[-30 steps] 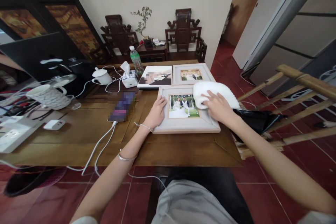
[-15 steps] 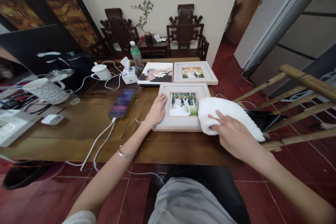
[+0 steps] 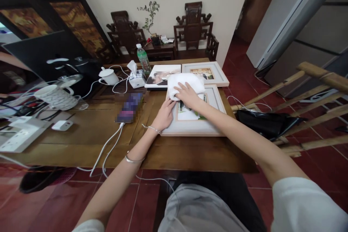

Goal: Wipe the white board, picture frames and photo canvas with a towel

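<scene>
- The photo frame (image 3: 194,123) lies flat on the wooden surface (image 3: 81,134), near its front edge.
- The left hand (image 3: 164,114) rests open on the frame's left border.
- The right hand (image 3: 187,94) presses flat on the white cloth (image 3: 185,81) at the frame's upper left corner.
- Half a second ago, cloth and right hand were at the frame's lower right corner.
- No writing can be read.

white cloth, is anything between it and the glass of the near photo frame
Nothing visible does. The right hand presses the white cloth flat on the top left corner of the near photo frame, while the left hand rests on its left edge.
</scene>
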The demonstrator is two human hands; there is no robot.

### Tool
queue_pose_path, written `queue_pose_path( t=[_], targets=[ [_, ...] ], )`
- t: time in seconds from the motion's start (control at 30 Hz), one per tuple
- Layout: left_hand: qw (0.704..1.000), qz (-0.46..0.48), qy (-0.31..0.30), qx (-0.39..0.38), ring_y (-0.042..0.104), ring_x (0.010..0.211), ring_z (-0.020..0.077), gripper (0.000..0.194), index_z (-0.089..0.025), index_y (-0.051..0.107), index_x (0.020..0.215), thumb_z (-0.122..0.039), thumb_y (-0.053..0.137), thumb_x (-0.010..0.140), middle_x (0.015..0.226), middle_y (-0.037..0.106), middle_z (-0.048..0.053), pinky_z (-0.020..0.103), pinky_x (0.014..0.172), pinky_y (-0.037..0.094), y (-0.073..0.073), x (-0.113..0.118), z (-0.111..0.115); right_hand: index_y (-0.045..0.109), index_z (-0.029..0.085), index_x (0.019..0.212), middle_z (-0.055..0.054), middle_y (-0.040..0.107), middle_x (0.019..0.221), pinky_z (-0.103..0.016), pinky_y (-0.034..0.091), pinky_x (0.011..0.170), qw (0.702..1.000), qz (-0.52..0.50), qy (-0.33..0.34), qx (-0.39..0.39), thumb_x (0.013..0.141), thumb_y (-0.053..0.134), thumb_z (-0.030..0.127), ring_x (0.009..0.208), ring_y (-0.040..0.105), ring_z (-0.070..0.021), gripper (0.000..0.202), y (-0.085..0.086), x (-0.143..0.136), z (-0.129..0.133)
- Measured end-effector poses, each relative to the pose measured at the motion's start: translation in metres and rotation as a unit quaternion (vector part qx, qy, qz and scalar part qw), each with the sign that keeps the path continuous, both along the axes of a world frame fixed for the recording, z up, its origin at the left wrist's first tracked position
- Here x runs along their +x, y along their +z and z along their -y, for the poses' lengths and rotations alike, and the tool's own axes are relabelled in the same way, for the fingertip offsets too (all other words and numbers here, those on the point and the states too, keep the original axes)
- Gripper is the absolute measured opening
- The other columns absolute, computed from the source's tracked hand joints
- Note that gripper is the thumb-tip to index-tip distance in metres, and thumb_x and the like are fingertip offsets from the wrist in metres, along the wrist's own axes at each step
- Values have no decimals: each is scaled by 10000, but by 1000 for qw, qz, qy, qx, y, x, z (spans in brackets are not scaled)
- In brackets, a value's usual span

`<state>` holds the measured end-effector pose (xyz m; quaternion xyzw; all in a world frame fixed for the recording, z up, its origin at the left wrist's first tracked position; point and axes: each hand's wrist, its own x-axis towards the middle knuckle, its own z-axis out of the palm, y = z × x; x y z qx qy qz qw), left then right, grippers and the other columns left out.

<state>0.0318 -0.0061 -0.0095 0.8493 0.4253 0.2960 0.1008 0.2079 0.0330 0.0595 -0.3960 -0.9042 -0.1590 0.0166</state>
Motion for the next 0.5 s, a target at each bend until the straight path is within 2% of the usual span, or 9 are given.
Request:
queue_pose_path(
  t=[0.13, 0.27, 0.4, 0.5],
  targets=[
    [1000, 1, 9, -3, 303, 1470, 289, 627, -124, 534, 1385, -2, 381, 789, 1491, 476, 133, 530, 1225, 232, -1, 1, -1, 665, 115, 1188, -164, 563, 1406, -526, 276, 1127, 1000, 5, 17, 2, 906, 452, 42, 1379, 402, -328, 360, 2, -1, -7],
    [1000, 6, 12, 1, 301, 1473, 278, 633, -125, 542, 1373, 12, 372, 779, 1484, 487, 128, 519, 1226, 241, -4, 0, -2, 673, 132, 1147, -161, 637, 1291, -445, 273, 1121, 999, 5, 52, 8, 906, 445, 29, 1312, 475, -260, 347, 3, 13, -5],
    [1000, 6, 17, 0, 312, 1468, 291, 625, -118, 548, 1363, 13, 380, 775, 1476, 496, 137, 532, 1218, 259, -8, -2, -3, 686, 144, 1115, -162, 683, 1183, -425, 256, 1102, 1000, 26, 10, 13, 876, 473, 11, 1251, 526, -246, 347, 7, 39, 0],
    [1000, 8, 19, -1, 326, 1461, 298, 607, -102, 559, 1346, 9, 387, 774, 1467, 501, 155, 531, 1215, 269, -10, -2, -3, 694, 153, 1111, -155, 703, 1115, -430, 260, 1075, 997, 56, -43, -1, 846, 466, -14, 1178, 578, -256, 387, 15, 70, 5]
  ],
)
